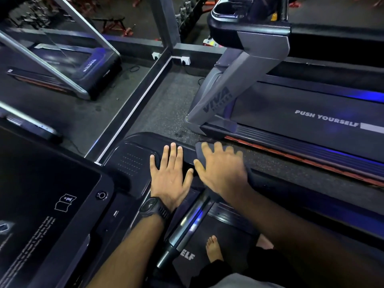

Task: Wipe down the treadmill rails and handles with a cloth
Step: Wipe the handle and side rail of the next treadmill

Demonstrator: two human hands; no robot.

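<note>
Left hand [169, 173] lies flat, fingers straight and spread, on the tray [133, 154] of the near treadmill; watch [152, 206] on that wrist. Right hand [221, 167] is motion-blurred, fingers spread wide, pressing on a dark flat cloth [200, 151] just right of the tray. The hand hides most of the cloth and only its far-left corner shows. Silver handle [187, 223] runs under both wrists. 1 bare foot [214, 248] on the belt [226, 235]. Screen [41, 194] at left is cut off. Second treadmill [311, 121] at far right.

Left hand [169, 177] lies on tray [133, 150], right hand [222, 169] beside.
</note>
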